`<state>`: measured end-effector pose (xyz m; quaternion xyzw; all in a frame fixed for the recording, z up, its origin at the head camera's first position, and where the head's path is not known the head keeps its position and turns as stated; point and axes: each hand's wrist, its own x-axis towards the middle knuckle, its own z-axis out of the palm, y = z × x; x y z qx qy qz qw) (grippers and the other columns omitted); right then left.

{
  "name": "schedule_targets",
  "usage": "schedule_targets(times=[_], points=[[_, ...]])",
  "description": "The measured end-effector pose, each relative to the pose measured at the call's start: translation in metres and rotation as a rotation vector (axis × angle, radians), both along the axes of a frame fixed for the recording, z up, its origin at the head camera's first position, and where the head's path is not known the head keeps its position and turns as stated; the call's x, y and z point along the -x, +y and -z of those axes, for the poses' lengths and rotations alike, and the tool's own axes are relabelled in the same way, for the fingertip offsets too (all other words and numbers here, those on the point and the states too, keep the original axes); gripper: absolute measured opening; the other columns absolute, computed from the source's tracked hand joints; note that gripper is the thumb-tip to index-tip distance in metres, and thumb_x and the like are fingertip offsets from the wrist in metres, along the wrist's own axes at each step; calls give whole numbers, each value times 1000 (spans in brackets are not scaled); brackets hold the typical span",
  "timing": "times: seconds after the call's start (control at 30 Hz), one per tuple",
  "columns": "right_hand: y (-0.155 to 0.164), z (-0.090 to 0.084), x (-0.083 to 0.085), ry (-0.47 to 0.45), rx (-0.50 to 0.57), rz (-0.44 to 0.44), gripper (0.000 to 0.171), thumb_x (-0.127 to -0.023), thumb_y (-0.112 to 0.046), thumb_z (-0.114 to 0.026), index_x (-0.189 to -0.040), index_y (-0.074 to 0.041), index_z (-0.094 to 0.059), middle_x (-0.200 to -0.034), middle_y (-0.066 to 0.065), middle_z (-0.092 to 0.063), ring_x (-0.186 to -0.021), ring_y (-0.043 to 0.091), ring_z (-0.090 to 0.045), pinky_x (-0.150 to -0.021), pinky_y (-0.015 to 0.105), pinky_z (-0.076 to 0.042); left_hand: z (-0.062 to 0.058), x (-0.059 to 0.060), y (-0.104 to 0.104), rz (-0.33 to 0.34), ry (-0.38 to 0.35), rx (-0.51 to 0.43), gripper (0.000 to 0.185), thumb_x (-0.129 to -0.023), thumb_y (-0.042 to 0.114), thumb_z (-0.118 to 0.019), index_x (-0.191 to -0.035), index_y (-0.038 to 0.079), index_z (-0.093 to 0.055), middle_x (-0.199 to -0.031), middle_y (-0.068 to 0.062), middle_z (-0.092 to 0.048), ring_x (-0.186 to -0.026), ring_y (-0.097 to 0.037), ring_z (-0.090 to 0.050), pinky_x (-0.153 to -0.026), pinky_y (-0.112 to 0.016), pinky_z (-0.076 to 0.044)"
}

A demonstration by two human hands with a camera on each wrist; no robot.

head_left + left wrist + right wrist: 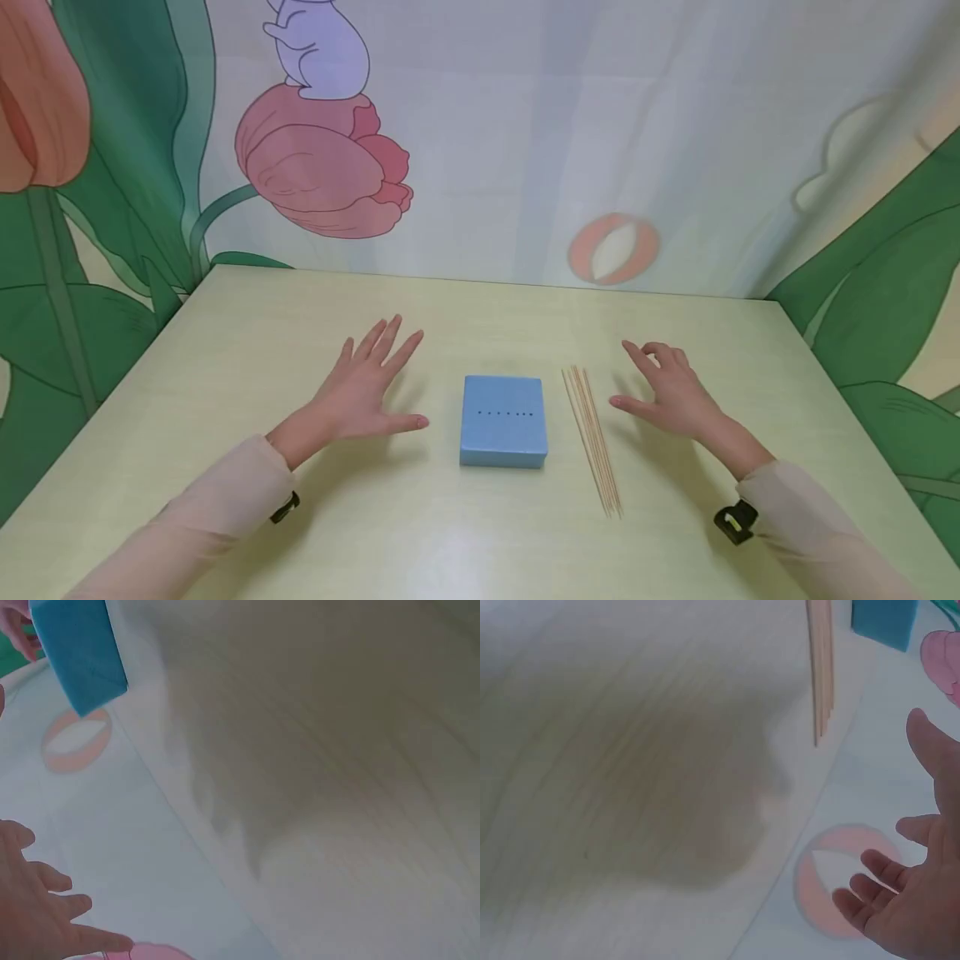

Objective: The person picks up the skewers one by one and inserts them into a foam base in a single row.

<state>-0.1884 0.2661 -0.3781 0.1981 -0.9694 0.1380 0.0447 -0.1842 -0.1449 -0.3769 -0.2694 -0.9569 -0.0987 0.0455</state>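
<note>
A blue foam block (pixel 502 421) with a row of small holes on top lies at the middle of the pale table (pixel 225 333). Just right of it lies a bundle of thin wooden sticks (pixel 592 439). My left hand (pixel 365 386) hovers left of the block, fingers spread straight, holding nothing. My right hand (pixel 667 387) hovers right of the sticks, fingers relaxed and slightly bent, empty. The left wrist view shows the block (pixel 81 649) and my left hand's fingers (pixel 45 915). In the right wrist view the sticks (pixel 820 667), the block (pixel 885 621) and my right hand's open fingers (pixel 907 885) appear.
A printed cloth backdrop (pixel 525 125) with tulips and leaves hangs behind the table and along both sides. Black wrist straps (pixel 733 521) sit on both sleeves.
</note>
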Motion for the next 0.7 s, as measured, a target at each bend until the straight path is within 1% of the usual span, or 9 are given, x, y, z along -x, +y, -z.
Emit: schedule_targets(times=[0.1, 0.17, 0.27, 0.37, 0.43, 0.57, 0.7], points=[[-1, 4, 7, -58, 53, -37, 76, -79, -32, -71, -136, 4, -35, -106, 24, -44, -92, 35, -39, -73, 45, -38, 5, 1, 9, 70, -61, -28, 101, -72, 68, -56, -148, 19, -10, -152, -12, -1, -137, -31, -3, -100, -63, -13], [-2, 6, 12, -115, 82, -54, 76, -79, -31, -71, -136, 5, -36, -101, 23, -45, -89, 33, -42, -70, 40, -38, 8, 2, 15, 114, -102, -45, 100, -73, 67, -56, -148, 18, -10, -152, -12, -3, -137, -31, -5, -100, -63, -14], [-4, 10, 20, -200, 109, -85, 76, -78, -31, -71, -135, 5, -36, -95, 19, -46, -82, 29, -43, -66, 35, -36, 12, 2, 23, 155, -175, -56, 99, -75, 66, -56, -148, 19, -8, -152, -11, -4, -138, -30, -5, -101, -62, -14], [-4, 15, 28, -273, 124, -104, 76, -78, -31, -71, -136, 4, -36, -92, 16, -46, -78, 25, -43, -65, 32, -35, 14, 4, 30, 174, -237, -52, 98, -76, 66, -55, -148, 19, -8, -151, -11, -9, -137, -31, -8, -102, -59, -15], [-4, 19, 33, -302, 127, -116, 76, -78, -30, -72, -136, 4, -36, -90, 14, -46, -75, 23, -41, -64, 32, -35, 15, 7, 34, 185, -272, -58, 98, -75, 66, -55, -148, 17, -10, -150, -11, -16, -136, -32, -13, -103, -57, -18], [-3, 27, 40, -332, 139, -145, 78, -76, -28, -74, -135, 5, -37, -82, 10, -44, -71, 20, -36, -63, 30, -31, 19, 12, 40, 200, -330, -66, 97, -75, 64, -57, -147, 14, -16, -145, -6, -31, -132, -32, -26, -102, -49, -26], [-3, 33, 45, -355, 136, -156, 81, -73, -29, -76, -136, 3, -38, -74, 7, -39, -69, 18, -32, -62, 30, -28, 23, 13, 43, 202, -385, -63, 95, -76, 62, -57, -147, 13, -17, -144, -4, -34, -129, -30, -31, -101, -47, -28]])
